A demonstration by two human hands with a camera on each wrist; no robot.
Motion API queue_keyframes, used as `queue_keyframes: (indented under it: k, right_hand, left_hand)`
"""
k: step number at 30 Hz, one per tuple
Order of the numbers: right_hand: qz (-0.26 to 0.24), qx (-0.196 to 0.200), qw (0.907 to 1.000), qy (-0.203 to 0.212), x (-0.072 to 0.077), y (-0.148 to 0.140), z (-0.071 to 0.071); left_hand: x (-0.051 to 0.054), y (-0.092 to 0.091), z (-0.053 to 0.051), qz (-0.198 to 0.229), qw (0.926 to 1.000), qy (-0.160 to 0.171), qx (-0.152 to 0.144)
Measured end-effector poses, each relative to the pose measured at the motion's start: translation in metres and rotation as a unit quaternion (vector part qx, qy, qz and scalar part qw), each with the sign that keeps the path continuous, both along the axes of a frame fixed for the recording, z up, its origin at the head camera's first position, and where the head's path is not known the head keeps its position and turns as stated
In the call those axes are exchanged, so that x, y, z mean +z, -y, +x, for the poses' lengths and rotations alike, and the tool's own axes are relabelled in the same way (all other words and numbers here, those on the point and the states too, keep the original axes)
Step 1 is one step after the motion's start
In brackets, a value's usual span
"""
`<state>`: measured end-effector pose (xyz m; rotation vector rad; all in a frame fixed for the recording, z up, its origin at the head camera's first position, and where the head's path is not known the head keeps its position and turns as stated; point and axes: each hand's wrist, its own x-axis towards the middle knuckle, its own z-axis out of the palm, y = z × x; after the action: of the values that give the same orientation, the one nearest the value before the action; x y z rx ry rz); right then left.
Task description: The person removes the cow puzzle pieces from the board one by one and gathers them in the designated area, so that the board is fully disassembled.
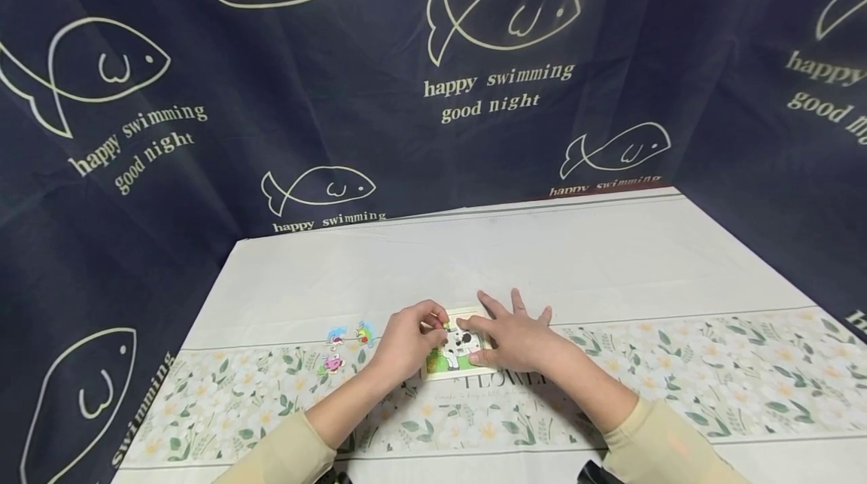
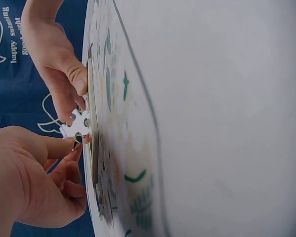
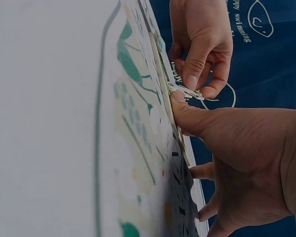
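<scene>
A shallow puzzle tray (image 1: 445,375) with a black-and-white cow picture (image 1: 452,353) lies on the table. The left hand (image 1: 405,337) pinches a small jigsaw piece, seen as a white piece (image 2: 75,126) tilted above the tray in the left wrist view. At the tray's right side the right hand (image 1: 518,341) rests with spread fingers, its thumb and index finger on the picture. In the right wrist view the right hand (image 3: 246,153) presses its thumb at the tray's edge, close to the piece under the left hand (image 3: 204,49). The hands partly cover the picture.
Left of the tray lie several loose pieces: a blue one (image 1: 336,335), a green-and-blue one (image 1: 365,333) and a pink one (image 1: 331,363). A flowered band (image 1: 271,394) crosses the white table (image 1: 542,258). Dark blue curtains (image 1: 406,123) with fish prints stand behind and at both sides.
</scene>
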<state>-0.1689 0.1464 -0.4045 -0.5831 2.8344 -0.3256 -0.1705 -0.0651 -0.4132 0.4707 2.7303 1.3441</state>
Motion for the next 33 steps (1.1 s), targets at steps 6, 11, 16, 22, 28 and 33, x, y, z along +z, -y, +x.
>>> queue_keyframes:
  k: [6, 11, 16, 22, 28, 33]
  right_hand:
    - [0.002, 0.001, 1.0000, 0.000, 0.000, 0.001, 0.000]
    - [0.001, 0.002, 1.0000, 0.004, 0.000, 0.002, 0.000]
    - [0.001, 0.005, 0.9999, 0.010, 0.001, 0.002, 0.000]
    - [0.000, 0.004, 0.9999, 0.017, 0.001, 0.001, 0.000]
    - [-0.008, 0.003, 0.9998, 0.017, 0.001, -0.001, 0.000]
    - [-0.007, 0.005, 0.9998, 0.017, 0.001, -0.002, 0.000]
  left_hand:
    - [-0.002, 0.005, -0.002, 0.017, 0.9998, 0.013, -0.003]
    - [-0.003, 0.010, -0.003, 0.057, 0.9977, 0.036, 0.006]
    - [-0.002, 0.019, -0.003, 0.077, 0.9958, 0.038, 0.031]
    - [-0.002, 0.034, -0.001, 0.066, 0.9952, 0.029, 0.067]
    - [-0.005, 0.049, 0.001, 0.058, 0.9943, 0.020, 0.087]
    - [-0.007, 0.060, 0.005, 0.056, 0.9935, 0.032, 0.094]
